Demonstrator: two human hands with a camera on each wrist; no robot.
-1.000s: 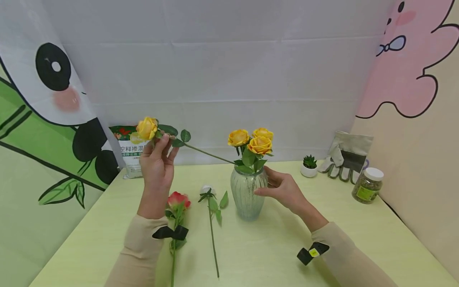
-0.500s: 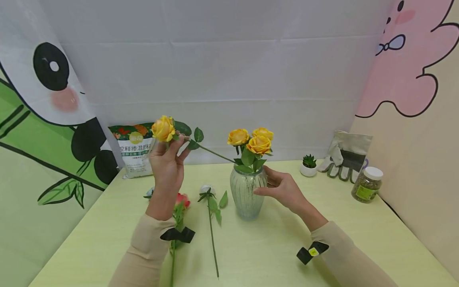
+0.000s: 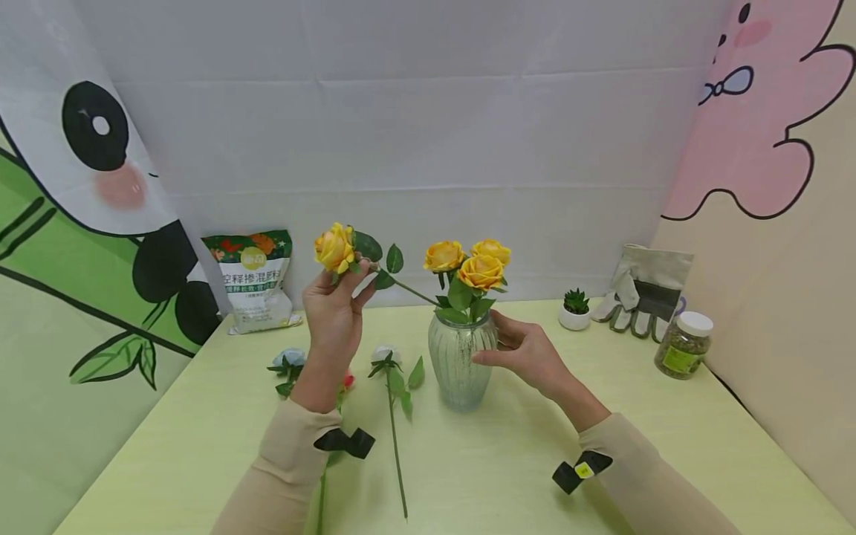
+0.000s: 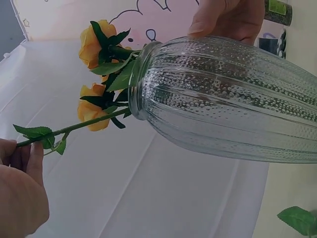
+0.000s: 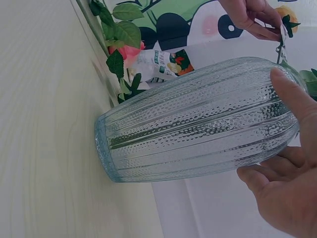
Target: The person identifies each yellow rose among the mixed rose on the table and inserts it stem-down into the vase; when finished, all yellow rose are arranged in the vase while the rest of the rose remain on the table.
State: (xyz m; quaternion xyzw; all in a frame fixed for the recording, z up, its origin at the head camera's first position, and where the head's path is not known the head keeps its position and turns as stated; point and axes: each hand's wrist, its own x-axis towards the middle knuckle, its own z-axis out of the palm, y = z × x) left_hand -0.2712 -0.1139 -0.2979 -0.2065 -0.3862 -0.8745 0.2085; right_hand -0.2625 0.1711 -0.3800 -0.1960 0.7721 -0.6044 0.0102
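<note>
Between the fingertips of my left hand (image 3: 332, 308) is the upper stem of a yellow rose (image 3: 334, 248), pinched just below its bloom. The stem slants down to the right, its lower end inside the mouth of a ribbed clear glass vase (image 3: 461, 364). Several yellow roses (image 3: 483, 271) with green leaves stand in that vase. My right hand (image 3: 535, 357) grips the vase near its top from the right, thumb in front and fingers behind. In the right wrist view the vase (image 5: 198, 124) rests its base on the table.
A white rose (image 3: 385, 355) lies left of the vase, with a blue flower (image 3: 291, 358) farther left. My left forearm mostly hides a red-pink rose (image 5: 128, 52). At the back stand a printed bag (image 3: 254, 290), a potted succulent (image 3: 575, 310), gloves (image 3: 625, 297) and a lidded jar (image 3: 684, 345).
My left hand has moved right toward the vase with the yellow rose, whose stem is now steeper. The blue flower and the whole bag have come into sight. My right hand stays on the vase.
</note>
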